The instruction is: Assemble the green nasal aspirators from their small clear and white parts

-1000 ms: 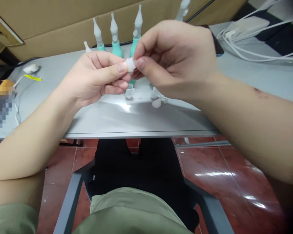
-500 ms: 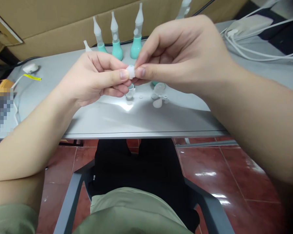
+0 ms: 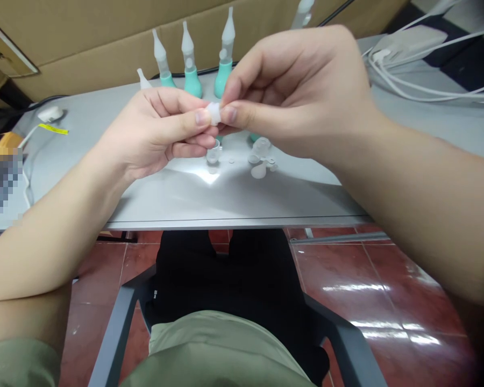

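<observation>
A small white translucent plastic piece [image 3: 214,113] is pinched between both hands above the grey table [image 3: 234,193]. My left hand [image 3: 157,131] grips it from the left with thumb and curled fingers. My right hand [image 3: 298,91] pinches it from the right with thumb and forefinger. Under the hands, several small clear plastic parts [image 3: 260,161] and a little clear cup [image 3: 213,154] lie on the table. Behind the hands stand teal bulb devices with white conical tips [image 3: 189,62].
A cardboard box [image 3: 105,37] runs along the back of the table. White cables and a power strip [image 3: 411,48] lie at the right rear. A white cable with a yellow tag [image 3: 52,126] is at the left. A grey chair frame [image 3: 116,322] and red floor tiles show below.
My right hand has shifted a little left and up, still pinching the piece. The left hand has barely moved. A clear part beneath the right hand has come into view.
</observation>
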